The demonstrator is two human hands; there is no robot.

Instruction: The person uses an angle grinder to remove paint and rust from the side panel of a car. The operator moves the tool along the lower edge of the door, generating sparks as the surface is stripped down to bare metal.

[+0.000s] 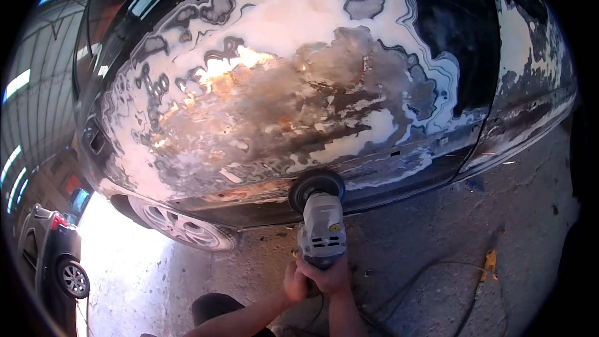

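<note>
An angle grinder [322, 226] with a grey head and a round dark disc [317, 188] is held out in front of me. The disc rests against the lower edge of a black car's side panel [380, 171]. My left hand [296, 283] is closed at the left of the grinder's rear end, and my right hand [334, 276] wraps round its rear body. Both palms and part of the handle are hidden. Above the disc, the panel shows a broad sanded patch [268, 106] of bare brownish metal, ringed by pale filler and layered paint edges.
The car's wheel [184, 224] stands left of the grinder. On the concrete floor at right lies a yellow-and-black tool or connector [490, 265] with dark cables [430, 265] near my right arm. Another dark car [53, 262] stands at far left, by a bright opening.
</note>
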